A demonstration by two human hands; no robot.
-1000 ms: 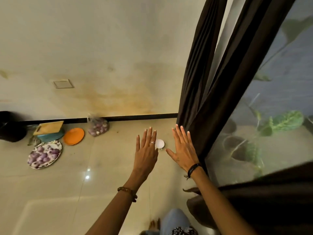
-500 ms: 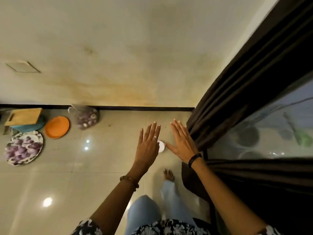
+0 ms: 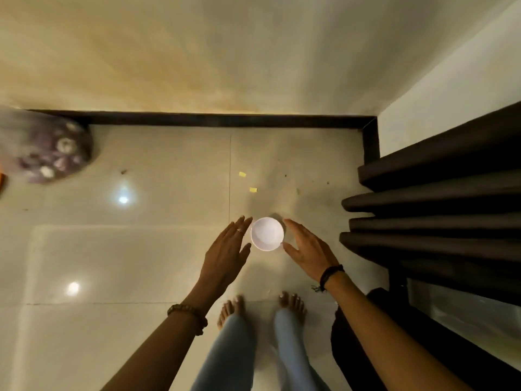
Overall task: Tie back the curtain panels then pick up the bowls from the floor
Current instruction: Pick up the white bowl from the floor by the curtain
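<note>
A small white bowl (image 3: pixel 267 233) sits upright on the glossy tiled floor, directly below me. My left hand (image 3: pixel 227 251) hovers just left of it, fingers straight and spread, holding nothing. To the bowl's right is my right hand (image 3: pixel 306 248), also with straight fingers; its thumb tip lies at the bowl's rim. Whether either hand touches the bowl I cannot tell. Dark brown curtain folds (image 3: pixel 439 210) hang along the right side by the window.
A bag of purple and white items (image 3: pixel 49 152) lies at the left by the wall's black skirting (image 3: pixel 197 119). Two small yellow scraps (image 3: pixel 248 182) lie on the floor beyond the bowl. My bare feet (image 3: pixel 262 306) stand just behind it.
I have bent down and the view now looks straight at the floor. Both hands dropped from the curtain's height to either side of the bowl, which looks much larger now.
</note>
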